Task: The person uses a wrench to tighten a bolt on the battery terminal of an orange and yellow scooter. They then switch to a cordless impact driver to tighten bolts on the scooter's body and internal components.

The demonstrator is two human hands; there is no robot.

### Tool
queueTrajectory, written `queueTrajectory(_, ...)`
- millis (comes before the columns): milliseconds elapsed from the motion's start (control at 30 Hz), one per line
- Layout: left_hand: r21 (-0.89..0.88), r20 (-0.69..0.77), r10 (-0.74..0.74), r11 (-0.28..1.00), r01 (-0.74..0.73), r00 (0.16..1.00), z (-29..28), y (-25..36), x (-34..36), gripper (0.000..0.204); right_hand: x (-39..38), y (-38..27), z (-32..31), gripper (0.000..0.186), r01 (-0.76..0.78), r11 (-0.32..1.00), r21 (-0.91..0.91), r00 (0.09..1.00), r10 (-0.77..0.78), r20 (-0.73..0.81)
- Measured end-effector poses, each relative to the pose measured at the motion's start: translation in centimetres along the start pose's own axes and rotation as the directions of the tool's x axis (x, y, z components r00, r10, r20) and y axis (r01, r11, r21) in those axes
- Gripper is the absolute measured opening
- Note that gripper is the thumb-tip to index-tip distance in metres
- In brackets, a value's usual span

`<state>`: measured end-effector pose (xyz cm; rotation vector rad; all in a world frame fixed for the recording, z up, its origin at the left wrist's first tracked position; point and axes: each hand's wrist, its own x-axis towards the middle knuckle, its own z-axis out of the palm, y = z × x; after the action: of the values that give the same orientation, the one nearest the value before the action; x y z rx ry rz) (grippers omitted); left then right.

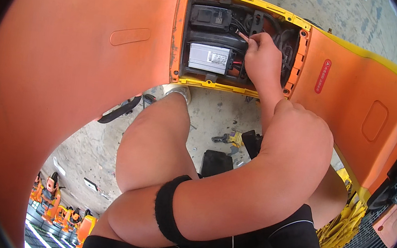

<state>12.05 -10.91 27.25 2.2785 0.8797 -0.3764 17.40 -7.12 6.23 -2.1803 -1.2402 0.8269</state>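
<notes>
My right hand point(264, 53) reaches into an open compartment of a large orange vehicle body. Its fingers pinch a thin reddish piece with a pale metal tip point(241, 34), which could be a cable end. Left of that hand lie a black box point(210, 18) and a silver ribbed metal box point(208, 58) with a white label, where red and black wires point(237, 63) come out. My left arm, with a black band point(168, 209) round it, crosses in front of me. Its rounded far end, my left hand point(301, 122), overlaps my right forearm; the fingers there are hidden.
A yellow and orange frame point(250, 0) edges the compartment, with orange panels point(145, 12) either side. Dark cables point(281, 36) crowd its right part. On the concrete floor lie a black block point(216, 163) and small parts point(230, 138). Yellow pieces point(344, 231) are piled at lower right.
</notes>
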Motion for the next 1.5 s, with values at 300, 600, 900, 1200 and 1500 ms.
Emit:
queueTrajectory(300, -0.001, 0.027, -0.045, 0.999, 0.045, 0.999, -0.5, 0.1, -0.1, 0.013, 0.1, -0.4, 0.0, 0.019, -0.031, 0.998, -0.058, 0.999, 0.032, 0.005)
queueTrajectory(600, -0.004, -0.020, -0.040, 0.999, 0.040, 0.999, -0.4, -1.3, -0.9, 0.014, 0.7, -0.4, -0.4, 0.019, -0.062, 0.996, -0.070, 0.996, 0.066, 0.056)
queueTrajectory(900, -0.088, 0.069, 0.039, 0.996, -0.033, 0.997, -1.9, -2.9, -0.9, 0.014, 2.2, -0.9, -1.4, 0.020, -0.059, 0.949, -0.311, 0.995, 0.080, 0.055)
queueTrajectory(1200, -0.058, 0.095, 0.062, 0.997, -0.057, 0.994, -1.3, -1.8, -0.6, 0.022, 8.6, 0.1, -3.0, 0.017, 0.424, 0.821, -0.382, 0.894, -0.312, 0.322)
queueTrajectory(1500, -0.111, 0.133, 0.053, 0.993, -0.039, 0.990, -1.1, -0.4, -0.5, 0.025, 1.4, 0.5, -1.7, 0.017, 0.224, 0.950, -0.215, 0.974, -0.222, 0.035)
